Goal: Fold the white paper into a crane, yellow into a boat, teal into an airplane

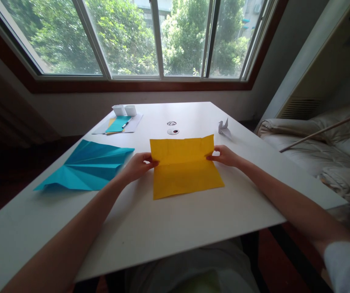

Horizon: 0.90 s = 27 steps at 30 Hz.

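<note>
Yellow paper (184,169) lies crosswise mid-surface, left hand (136,167) and right hand (225,156) fingers pinched on its side edges at the crease.

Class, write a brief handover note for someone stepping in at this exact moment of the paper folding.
Left hand pinches the left edge of the yellow paper at its crease; right hand pinches the right edge.
The paper lies on the white table, far half raised along a horizontal fold.
Done: crease lines show.
Left: fold not yet pressed flat.
Beside it: folded blue paper, small white paper crane.
</note>
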Tool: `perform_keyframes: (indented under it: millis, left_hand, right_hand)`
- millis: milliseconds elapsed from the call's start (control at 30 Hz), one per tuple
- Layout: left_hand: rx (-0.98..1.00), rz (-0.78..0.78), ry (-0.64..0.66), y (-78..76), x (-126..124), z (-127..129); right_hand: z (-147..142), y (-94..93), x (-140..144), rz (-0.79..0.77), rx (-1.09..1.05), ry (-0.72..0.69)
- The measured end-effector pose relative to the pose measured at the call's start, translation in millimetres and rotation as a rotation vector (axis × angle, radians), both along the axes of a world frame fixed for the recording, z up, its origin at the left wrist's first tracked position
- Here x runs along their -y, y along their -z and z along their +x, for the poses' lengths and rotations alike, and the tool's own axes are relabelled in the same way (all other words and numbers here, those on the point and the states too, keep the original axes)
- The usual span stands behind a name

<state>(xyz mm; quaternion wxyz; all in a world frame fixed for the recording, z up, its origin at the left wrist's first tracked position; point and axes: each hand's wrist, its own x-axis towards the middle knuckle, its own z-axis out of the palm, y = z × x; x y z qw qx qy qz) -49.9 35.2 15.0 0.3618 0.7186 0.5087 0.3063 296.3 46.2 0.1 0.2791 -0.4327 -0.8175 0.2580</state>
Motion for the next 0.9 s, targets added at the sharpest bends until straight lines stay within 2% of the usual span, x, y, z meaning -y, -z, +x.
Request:
perform_keyframes:
  millis: [167, 333, 500, 633, 800, 900]
  left_hand:
    - [-0.217, 0.182, 0.128, -2.0, 2, -1]
    - [-0.39, 0.305, 0.277, -3.0, 3, 0]
    - [-0.491, 0.379, 0.337, -0.4, 1, -2]
    - [-0.582, 0.359, 0.346, -1.6, 3, -2]
    - [-0.764, 0.412, 0.29, -11.8, 16, 10]
    - [-0.738, 0.435, 0.339, -15.3, 27, 21]
  right_hand:
    - [-1, -4.4, 3, 0.118, 0.088, -0.042]
    - [0, -6.5, 4, 0.112, 0.151, -0.117]
    - [4, -2.6, 2, 0.129, 0.272, -0.12]
    - [0, -5.7, 7, 0.135, 0.384, -0.096]
    - [-15, -15.7, 19, 0.26, 0.506, -0.048]
    - [-26, -18.8, 28, 0.316, 0.556, -0.041]
